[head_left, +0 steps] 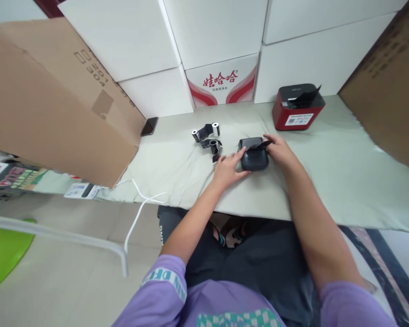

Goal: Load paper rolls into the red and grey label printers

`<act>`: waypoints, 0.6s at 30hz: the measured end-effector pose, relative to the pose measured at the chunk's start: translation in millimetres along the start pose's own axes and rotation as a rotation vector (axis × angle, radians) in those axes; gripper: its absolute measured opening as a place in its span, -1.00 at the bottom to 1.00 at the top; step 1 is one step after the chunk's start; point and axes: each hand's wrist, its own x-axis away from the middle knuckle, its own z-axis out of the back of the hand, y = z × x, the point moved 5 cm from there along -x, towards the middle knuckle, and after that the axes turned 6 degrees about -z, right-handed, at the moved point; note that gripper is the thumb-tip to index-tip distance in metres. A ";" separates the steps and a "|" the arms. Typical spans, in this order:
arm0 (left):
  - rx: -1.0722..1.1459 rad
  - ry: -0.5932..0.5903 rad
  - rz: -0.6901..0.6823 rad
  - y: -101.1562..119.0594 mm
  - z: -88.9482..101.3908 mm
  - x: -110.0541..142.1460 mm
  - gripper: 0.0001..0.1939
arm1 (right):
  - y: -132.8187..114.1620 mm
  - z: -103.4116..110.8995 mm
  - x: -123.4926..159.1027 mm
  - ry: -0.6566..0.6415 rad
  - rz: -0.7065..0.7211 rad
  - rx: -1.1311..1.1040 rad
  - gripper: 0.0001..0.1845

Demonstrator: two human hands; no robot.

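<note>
Left hand [229, 170], thumb and fingers spread, holds black device [255, 161], right of centre on table [173, 159]; right hand [278, 149] curls at black strip [258, 146], pinch unclear. Likely strip-handling step; next move calls for steady hold.

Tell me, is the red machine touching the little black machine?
Apart. The head view shows pale cloth plainly between the red machine and the little black machine.
</note>
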 end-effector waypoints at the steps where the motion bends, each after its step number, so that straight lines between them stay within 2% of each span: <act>1: 0.002 0.000 -0.035 0.8 -1.7 -0.2 -0.09 | 0.3 2.1 10.4 -0.010 0.017 0.031 -0.50; 3: 0.025 0.002 -0.092 2.0 -3.9 -0.3 -0.12 | 1.0 0.0 33.9 -0.108 0.074 0.096 -0.49; 5: 0.066 0.004 -0.108 1.9 -4.0 -0.3 -0.19 | 3.2 -8.1 56.6 -0.190 0.118 0.158 -0.33; 7: 0.109 0.010 -0.100 1.1 -2.8 -0.1 -0.28 | 6.3 -17.7 72.2 -0.114 0.125 0.253 -0.06; 10: 0.160 0.014 -0.085 0.1 -1.2 0.1 -0.35 | 6.9 -35.6 82.8 0.151 0.109 0.443 0.25; 12: 0.171 0.015 -0.065 -1.3 -1.2 0.0 -0.32 | 4.4 -47.3 85.3 0.292 0.098 0.540 0.24; 14: 0.171 0.012 -0.050 -2.8 -1.9 -0.4 -0.26 | 1.7 -53.3 85.4 0.364 0.093 0.588 0.12; 16: 0.184 0.013 -0.070 -3.0 -2.3 -1.0 -0.20 | 0.3 -48.8 83.2 0.383 0.097 0.599 0.03; 18: 0.210 0.031 -0.098 -3.0 -1.7 -1.5 -0.15 | 0.5 -31.2 78.7 0.387 0.115 0.597 -0.04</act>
